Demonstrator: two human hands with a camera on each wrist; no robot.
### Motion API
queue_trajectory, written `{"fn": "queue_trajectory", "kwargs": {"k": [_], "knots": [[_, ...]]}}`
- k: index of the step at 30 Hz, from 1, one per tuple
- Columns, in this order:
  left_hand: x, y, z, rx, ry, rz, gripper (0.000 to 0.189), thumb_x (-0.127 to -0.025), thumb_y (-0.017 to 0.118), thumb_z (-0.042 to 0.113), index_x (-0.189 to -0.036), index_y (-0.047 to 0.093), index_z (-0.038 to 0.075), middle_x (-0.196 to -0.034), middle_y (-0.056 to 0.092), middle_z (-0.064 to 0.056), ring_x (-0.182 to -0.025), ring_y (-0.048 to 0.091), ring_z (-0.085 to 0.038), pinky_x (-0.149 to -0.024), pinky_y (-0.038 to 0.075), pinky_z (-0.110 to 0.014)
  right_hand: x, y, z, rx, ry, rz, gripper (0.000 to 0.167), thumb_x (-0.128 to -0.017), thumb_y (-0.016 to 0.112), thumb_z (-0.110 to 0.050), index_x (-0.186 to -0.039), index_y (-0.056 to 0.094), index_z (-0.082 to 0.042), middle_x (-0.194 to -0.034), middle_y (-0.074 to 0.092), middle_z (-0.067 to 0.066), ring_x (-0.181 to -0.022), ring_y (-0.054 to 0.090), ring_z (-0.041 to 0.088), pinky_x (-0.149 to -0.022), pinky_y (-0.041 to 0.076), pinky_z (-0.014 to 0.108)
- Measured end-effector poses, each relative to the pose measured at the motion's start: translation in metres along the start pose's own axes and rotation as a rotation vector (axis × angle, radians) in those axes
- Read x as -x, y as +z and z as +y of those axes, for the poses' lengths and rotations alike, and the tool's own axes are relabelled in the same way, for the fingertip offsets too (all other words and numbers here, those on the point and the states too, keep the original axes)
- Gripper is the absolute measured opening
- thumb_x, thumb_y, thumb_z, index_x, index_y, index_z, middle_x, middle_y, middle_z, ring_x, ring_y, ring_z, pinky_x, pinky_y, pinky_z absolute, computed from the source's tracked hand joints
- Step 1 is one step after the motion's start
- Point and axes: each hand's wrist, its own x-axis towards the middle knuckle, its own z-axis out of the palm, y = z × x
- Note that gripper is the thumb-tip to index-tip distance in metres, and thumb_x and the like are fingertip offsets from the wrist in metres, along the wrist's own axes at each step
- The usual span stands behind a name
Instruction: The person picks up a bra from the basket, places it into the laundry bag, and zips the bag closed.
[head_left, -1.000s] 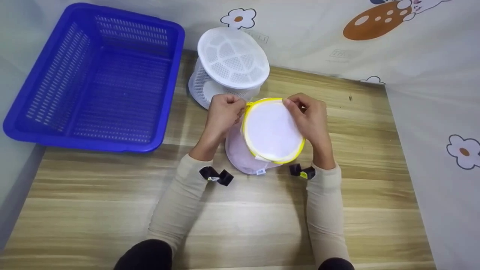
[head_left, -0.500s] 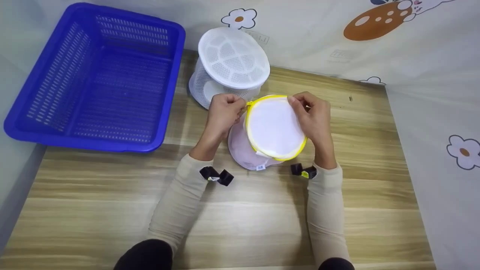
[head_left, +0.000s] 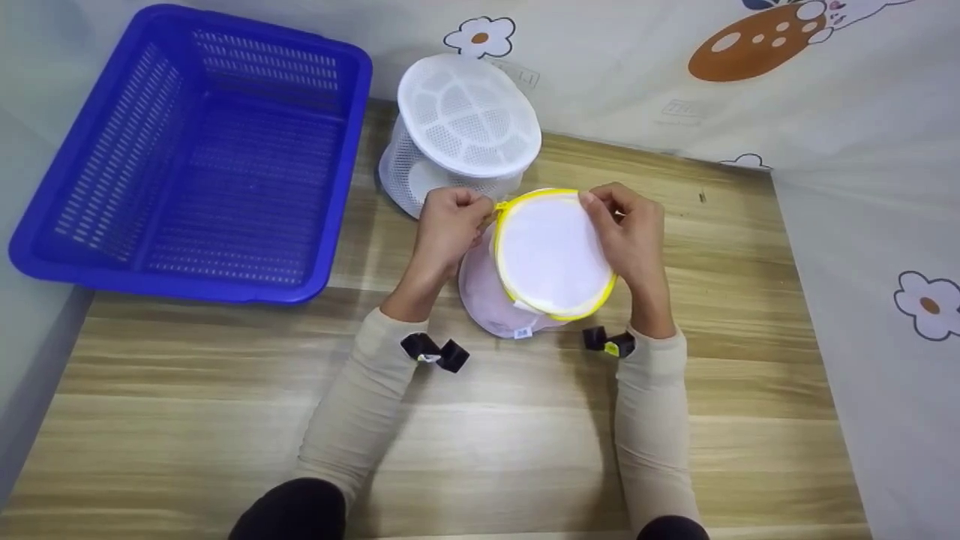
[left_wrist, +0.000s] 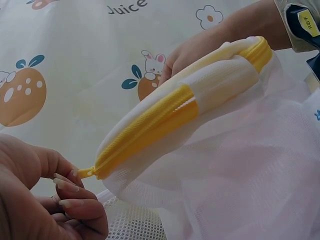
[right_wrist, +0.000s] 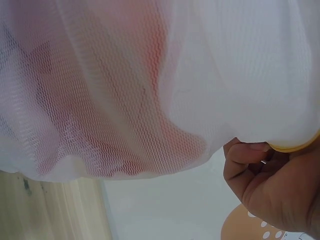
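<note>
A white mesh laundry bag (head_left: 555, 251) with a round lid and a yellow zipper (left_wrist: 150, 131) stands between both hands. My left hand (head_left: 448, 225) pinches the small yellow zipper pull (left_wrist: 86, 173) at the lid's left edge. Across from it, my right hand (head_left: 631, 236) holds the lid's upper right rim between thumb and fingers. Pinkish and red contents (right_wrist: 155, 55) show blurred through the mesh in the right wrist view; their kind is unclear. A small white tag (head_left: 523, 332) hangs at the bag's lower front.
Behind the bag stands a white mesh cylinder (head_left: 469, 120) with a tilted round top. A large blue plastic basket (head_left: 328, 225) sits at the far left of the wooden table (head_left: 510, 450). A printed curtain (head_left: 615, 97) hangs along the back.
The bag and my right hand have shifted slightly up and to the right. My left hand stays nearly in place on the zipper pull.
</note>
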Motion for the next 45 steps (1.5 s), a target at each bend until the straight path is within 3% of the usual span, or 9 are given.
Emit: {"fn": "queue_trajectory", "kwargs": {"k": [34,45], "knots": [[0.001,0.001,0.001,0.024,-0.018,-0.016,0.025,-0.082,0.053,-0.009,-0.059,0.054,0.001,-0.052,0.042,-0.002,-0.041,0.034,-0.007,-0.038,0.027,-0.016,-0.002,-0.004,0.006,0.056,0.040,0.093,0.017,-0.090,0.067,-0.014,-0.082,0.071,0.000,-0.065,0.057,0.006,-0.057,0.045,0.008,-0.048,0.033,0.017],[0.003,0.001,0.002,0.050,-0.018,-0.028,0.026,-0.080,0.052,-0.010,-0.057,0.052,0.002,-0.049,0.039,0.000,-0.040,0.031,-0.006,-0.037,0.024,-0.016,0.000,-0.008,-0.034,0.040,0.044,0.094,0.013,-0.088,0.064,-0.001,-0.081,0.068,0.009,-0.064,0.058,0.015,-0.057,0.045,0.006,-0.050,0.033,0.015]]}}
